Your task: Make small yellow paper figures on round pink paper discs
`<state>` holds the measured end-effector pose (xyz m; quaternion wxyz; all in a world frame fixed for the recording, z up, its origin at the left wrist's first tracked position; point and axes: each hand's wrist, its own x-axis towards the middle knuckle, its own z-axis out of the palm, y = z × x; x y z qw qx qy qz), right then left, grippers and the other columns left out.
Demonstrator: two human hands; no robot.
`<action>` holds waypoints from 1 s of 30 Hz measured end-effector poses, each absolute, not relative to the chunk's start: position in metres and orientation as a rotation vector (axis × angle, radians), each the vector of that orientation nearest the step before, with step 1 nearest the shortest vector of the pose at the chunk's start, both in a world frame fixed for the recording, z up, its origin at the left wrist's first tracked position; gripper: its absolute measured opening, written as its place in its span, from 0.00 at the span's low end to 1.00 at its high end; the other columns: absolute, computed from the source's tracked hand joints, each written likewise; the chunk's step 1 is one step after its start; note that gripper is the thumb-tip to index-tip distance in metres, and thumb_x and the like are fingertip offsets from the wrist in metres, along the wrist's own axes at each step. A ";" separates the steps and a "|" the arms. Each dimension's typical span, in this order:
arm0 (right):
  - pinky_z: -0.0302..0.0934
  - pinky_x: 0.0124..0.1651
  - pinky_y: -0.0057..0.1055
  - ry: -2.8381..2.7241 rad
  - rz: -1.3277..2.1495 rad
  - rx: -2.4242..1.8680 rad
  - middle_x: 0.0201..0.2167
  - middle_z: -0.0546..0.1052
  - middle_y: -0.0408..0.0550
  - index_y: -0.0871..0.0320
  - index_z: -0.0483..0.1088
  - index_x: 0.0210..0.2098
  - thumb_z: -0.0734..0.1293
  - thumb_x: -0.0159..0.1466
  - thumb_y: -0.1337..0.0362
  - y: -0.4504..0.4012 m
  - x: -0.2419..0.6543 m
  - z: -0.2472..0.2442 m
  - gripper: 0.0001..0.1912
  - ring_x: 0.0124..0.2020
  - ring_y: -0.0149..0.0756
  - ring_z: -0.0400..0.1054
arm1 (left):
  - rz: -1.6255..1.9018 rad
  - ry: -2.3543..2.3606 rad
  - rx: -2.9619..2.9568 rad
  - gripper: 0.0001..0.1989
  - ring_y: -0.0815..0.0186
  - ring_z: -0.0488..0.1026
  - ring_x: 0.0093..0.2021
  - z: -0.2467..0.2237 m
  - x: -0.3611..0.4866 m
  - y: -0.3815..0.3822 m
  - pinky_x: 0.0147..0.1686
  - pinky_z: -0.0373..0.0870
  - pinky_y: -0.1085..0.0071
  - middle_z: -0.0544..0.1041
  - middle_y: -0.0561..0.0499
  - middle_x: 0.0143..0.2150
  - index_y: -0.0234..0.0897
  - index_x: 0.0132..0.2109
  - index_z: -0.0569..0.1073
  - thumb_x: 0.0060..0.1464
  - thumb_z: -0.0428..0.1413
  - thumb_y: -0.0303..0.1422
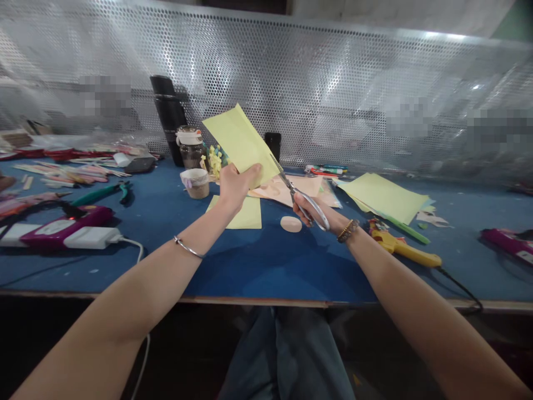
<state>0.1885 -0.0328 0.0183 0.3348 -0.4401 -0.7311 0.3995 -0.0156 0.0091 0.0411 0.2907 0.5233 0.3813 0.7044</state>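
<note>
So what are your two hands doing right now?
Left hand: closed, holding a sheet of yellow paper.
Right hand: closed, holding scissors.

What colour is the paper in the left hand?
The paper in the left hand is pale yellow, best seen in the head view.

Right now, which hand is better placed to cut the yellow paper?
Probably the right hand: it grips the scissors, and their blades are at the edge of the yellow paper. The left hand is holding that sheet.
</note>
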 end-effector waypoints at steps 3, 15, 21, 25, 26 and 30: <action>0.52 0.18 0.24 -1.901 1.050 -1.146 0.19 0.60 0.38 0.58 0.61 0.28 0.56 0.59 0.35 -0.032 0.189 0.017 0.30 0.17 0.24 0.55 | 1.874 0.987 1.389 0.11 0.61 0.76 0.35 0.041 -0.015 0.009 0.33 0.74 0.70 0.79 0.43 0.35 0.29 0.33 0.77 0.41 0.61 0.32; 0.52 0.17 0.24 -1.904 1.010 -1.181 0.16 0.60 0.38 0.57 0.58 0.24 0.55 0.60 0.35 -0.035 0.188 0.020 0.30 0.14 0.24 0.54 | 1.864 0.953 1.380 0.09 0.61 0.76 0.33 0.044 -0.015 0.005 0.30 0.74 0.68 0.79 0.43 0.34 0.29 0.32 0.78 0.40 0.61 0.31; 0.52 0.17 0.24 -1.906 0.979 -1.202 0.14 0.60 0.39 0.57 0.58 0.23 0.55 0.60 0.36 -0.037 0.188 0.022 0.30 0.14 0.24 0.55 | 1.858 0.959 1.385 0.10 0.61 0.76 0.34 0.043 -0.016 0.007 0.29 0.74 0.70 0.79 0.43 0.35 0.29 0.33 0.78 0.41 0.61 0.31; 0.51 0.15 0.23 -1.898 0.948 -1.246 0.13 0.61 0.39 0.57 0.59 0.24 0.56 0.60 0.35 -0.035 0.188 0.020 0.30 0.12 0.25 0.55 | 1.858 0.954 1.387 0.11 0.61 0.76 0.34 0.041 -0.017 0.009 0.30 0.74 0.70 0.79 0.43 0.35 0.29 0.34 0.78 0.40 0.61 0.31; 0.51 0.15 0.23 -1.902 0.938 -1.249 0.12 0.61 0.39 0.57 0.59 0.24 0.56 0.60 0.35 -0.034 0.189 0.020 0.30 0.12 0.25 0.55 | 1.854 0.947 1.384 0.11 0.61 0.76 0.34 0.041 -0.017 0.009 0.30 0.74 0.70 0.79 0.43 0.35 0.29 0.34 0.78 0.41 0.61 0.31; 0.51 0.14 0.23 -1.915 0.923 -1.249 0.12 0.61 0.39 0.57 0.59 0.23 0.56 0.60 0.35 -0.032 0.190 0.019 0.30 0.12 0.25 0.56 | 1.845 0.943 1.363 0.11 0.62 0.75 0.33 0.041 -0.017 0.010 0.29 0.74 0.71 0.79 0.44 0.34 0.30 0.34 0.77 0.40 0.62 0.31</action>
